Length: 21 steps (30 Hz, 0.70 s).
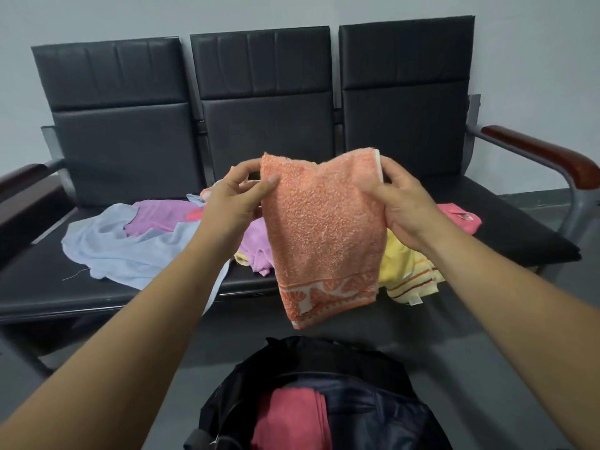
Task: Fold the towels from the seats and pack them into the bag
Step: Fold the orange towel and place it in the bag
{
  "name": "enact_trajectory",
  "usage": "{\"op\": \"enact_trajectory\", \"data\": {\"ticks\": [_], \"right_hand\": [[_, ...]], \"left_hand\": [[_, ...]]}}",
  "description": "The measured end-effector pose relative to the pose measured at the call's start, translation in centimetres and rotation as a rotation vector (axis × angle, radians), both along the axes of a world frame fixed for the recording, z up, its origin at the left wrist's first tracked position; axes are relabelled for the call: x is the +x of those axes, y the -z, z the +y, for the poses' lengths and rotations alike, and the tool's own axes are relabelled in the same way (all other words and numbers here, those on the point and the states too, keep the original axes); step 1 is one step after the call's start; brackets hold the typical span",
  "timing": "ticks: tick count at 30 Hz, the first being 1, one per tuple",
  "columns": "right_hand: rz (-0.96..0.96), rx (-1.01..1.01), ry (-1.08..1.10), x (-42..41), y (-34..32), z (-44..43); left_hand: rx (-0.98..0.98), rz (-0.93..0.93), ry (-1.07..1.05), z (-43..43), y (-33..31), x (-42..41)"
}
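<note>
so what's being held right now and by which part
The orange towel, held by its top corners: left hand pinches the left corner, right hand the right.

Folded red towel partly fills open bag.

Towels on seats, behind bag

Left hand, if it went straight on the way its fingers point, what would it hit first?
The left hand points rightward into the orange towel it is pinching, so that comes first. Beyond it is probably the right hand, which grips the opposite edge, though depth is hard to judge.
</note>
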State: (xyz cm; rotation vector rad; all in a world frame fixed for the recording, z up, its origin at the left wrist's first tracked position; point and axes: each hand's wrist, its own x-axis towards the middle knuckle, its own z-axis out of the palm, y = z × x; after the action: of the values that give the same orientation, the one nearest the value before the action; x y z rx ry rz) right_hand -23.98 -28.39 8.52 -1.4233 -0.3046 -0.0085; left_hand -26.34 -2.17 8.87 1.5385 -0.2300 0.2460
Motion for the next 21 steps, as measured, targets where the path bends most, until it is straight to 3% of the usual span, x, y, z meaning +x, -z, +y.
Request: {"op": "enact_trajectory", "data": {"ticks": [4,6,8,11,13,16,21], "right_hand": [[0.024,0.122,-0.131,-0.8,0.3,0.9],[0.044,0.222,-0.07,-0.8,0.3,1.5],[0.087,0.326,0.001,-0.6,0.5,1.9],[0.154,0.381,0.077,-0.2,1.4,2.2],[0.209,0.323,0.129,0.2,2.5,2.4],[0.328,0.32,0.146,0.6,4.3,2.3],[0.512,0.414,-0.13,0.3,6.9,2.0]], "left_hand": [[0.027,-0.054,-0.026,0.1,0.6,-0.2],[-0.12,-0.026,0.029,0.1,0.9,-0.2],[-0.221,0.086,0.182,0.5,2.1,0.2],[0.022,0.373,0.378,0.7,4.9,-0.5],[0.031,0.455,0.386,0.3,6.6,-1.4],[-0.212,0.453,0.372,-0.8,7.6,-2.3],[-0.454,0.492,0.174,-1.7,8.5,-1.6]]}}
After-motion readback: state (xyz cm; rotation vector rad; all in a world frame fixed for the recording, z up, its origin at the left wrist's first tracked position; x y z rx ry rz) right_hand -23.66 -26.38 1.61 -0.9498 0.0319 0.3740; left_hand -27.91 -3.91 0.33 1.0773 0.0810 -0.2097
